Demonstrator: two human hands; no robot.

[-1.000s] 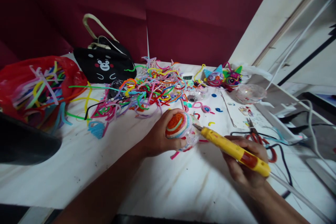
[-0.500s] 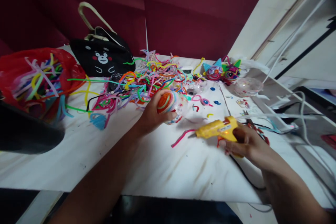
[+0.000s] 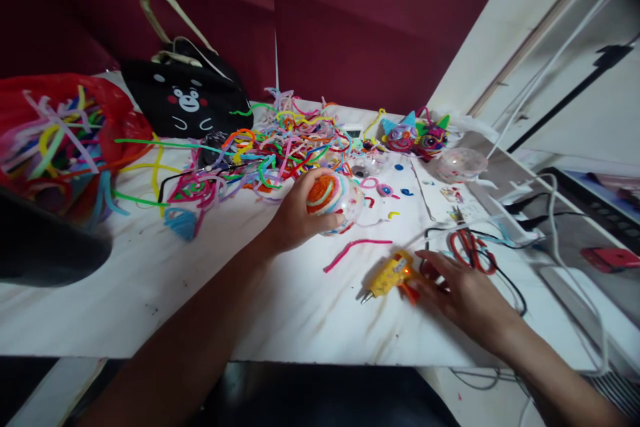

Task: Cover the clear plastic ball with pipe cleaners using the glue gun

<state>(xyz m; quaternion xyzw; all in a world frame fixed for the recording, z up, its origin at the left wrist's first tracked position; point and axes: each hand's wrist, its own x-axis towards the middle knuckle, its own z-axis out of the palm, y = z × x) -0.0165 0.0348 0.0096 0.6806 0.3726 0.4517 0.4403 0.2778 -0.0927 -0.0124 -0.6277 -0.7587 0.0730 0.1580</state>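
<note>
My left hand (image 3: 303, 217) is wrapped round a clear plastic ball (image 3: 355, 203) partly covered with coiled orange, white and blue pipe cleaners, held above the table. A yellow hot glue gun (image 3: 390, 275) lies with its metal nozzle towards the front left, a small orange light showing on its body. Over its handle is my right hand (image 3: 453, 290), fingers parted and loose around it; whether the fingertips still touch is hard to see. A bent pink pipe cleaner (image 3: 350, 250) lies between the ball and the gun. Red-handled pliers or scissors (image 3: 467, 250) rest beyond my right hand.
A tangled heap of pipe cleaners (image 3: 295, 140) spreads across the back. Left are a red bag (image 3: 130, 113) of more strips, a black bag (image 3: 200, 103) and a dark container (image 3: 50, 247). Two decorated balls (image 3: 400, 137), a clear bowl-like shell (image 3: 463, 163) and cables stand at right.
The glue gun has come down to the table and turned its nozzle towards the front. My right hand has loosened around its handle. My left hand still holds the ball.
</note>
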